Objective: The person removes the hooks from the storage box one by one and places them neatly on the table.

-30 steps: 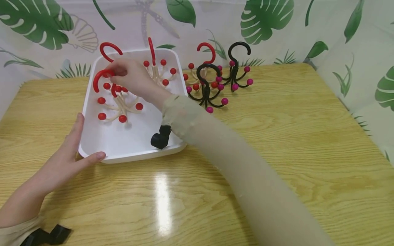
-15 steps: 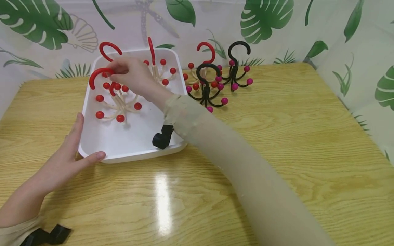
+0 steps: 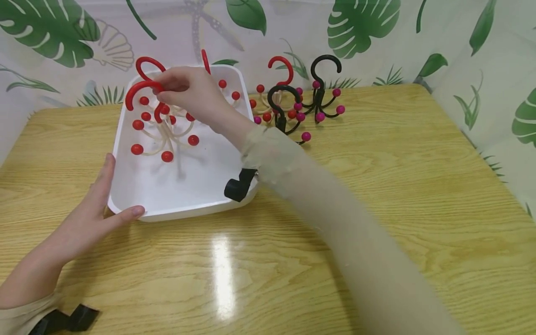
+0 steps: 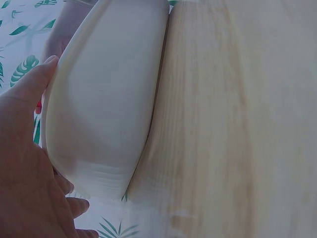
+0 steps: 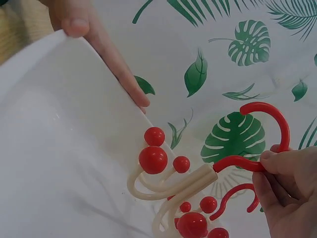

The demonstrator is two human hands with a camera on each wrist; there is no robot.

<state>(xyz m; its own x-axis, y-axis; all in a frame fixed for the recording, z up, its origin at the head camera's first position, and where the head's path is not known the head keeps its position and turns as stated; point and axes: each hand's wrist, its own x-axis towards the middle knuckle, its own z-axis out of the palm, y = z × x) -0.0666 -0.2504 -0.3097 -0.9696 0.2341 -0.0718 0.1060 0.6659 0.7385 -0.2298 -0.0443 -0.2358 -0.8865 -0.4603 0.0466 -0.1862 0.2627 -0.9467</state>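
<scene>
My right hand [image 3: 198, 95] pinches the red hook of a beige multi-arm hanger [image 5: 195, 181] tipped with red balls. It hangs tilted over the white tray [image 3: 192, 186], its shadow falling on the tray floor in the head view. My left hand [image 3: 85, 223] spans the tray's near left corner, fingers straight along the side and thumb on the front rim. The left wrist view shows this thumb against the rim and the fingers lower on the outer wall. Behind the held hanger, inside the tray, are two more red-hooked hangers, one with its hook [image 3: 146, 65] partly covered by my right hand.
Right of the tray, on the wooden table [image 3: 377, 186], stand two black hangers [image 3: 319, 100] with pink balls and another red-hooked hanger [image 3: 284, 70]. My right forearm partly covers the nearer black one. A leaf-print cloth [image 3: 293, 28] hangs behind the table.
My right hand has moved up and slightly right, lifting the red-hooked hanger a little. The left hand and the tray have stayed in place.
</scene>
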